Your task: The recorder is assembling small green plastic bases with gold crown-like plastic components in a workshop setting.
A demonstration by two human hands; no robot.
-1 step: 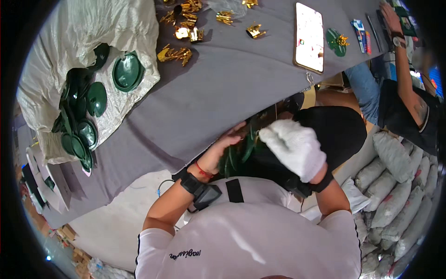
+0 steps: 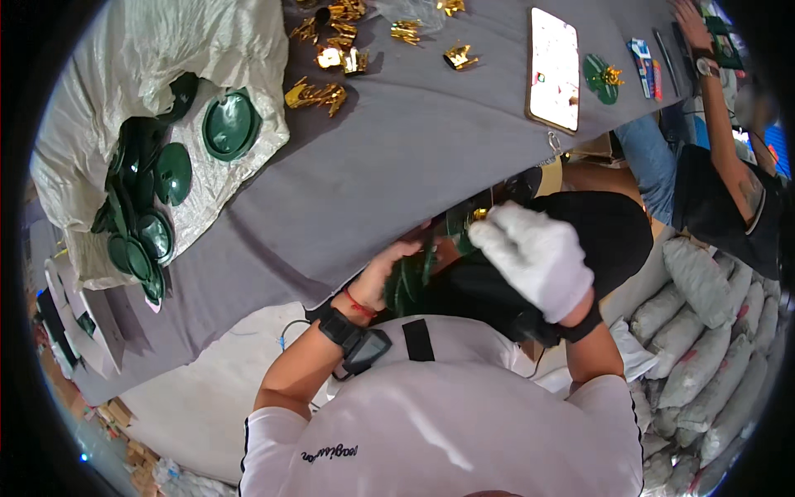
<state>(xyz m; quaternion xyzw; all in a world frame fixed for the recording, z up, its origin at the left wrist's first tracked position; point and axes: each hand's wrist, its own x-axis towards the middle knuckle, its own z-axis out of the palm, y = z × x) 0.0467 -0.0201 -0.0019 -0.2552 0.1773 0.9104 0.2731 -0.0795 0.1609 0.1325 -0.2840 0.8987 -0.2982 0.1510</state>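
Note:
My left hand (image 2: 391,272), bare with a red string at the wrist, is curled round several dark green plastic discs (image 2: 406,286) above my lap. My right hand (image 2: 534,258) wears a white knitted glove and is closed. At its fingertips is another green disc (image 2: 457,225) with a small shiny gold piece (image 2: 479,214) beside it. The glove hides how the fingers grip the disc. Part of the left fingers is blurred.
A white woven sack (image 2: 190,50) spills green discs (image 2: 231,124) on the grey-covered table (image 2: 364,166). Gold crown-shaped pieces (image 2: 316,96), a phone (image 2: 553,70) and a green disc with gold top (image 2: 602,80) lie there too. Another person's arm (image 2: 719,108) reaches in beside stacked grey bags (image 2: 696,364).
My gloved right hand has shifted slightly right, away from my left hand. The gold piece by its fingertips now shows. My left hand stays on the discs.

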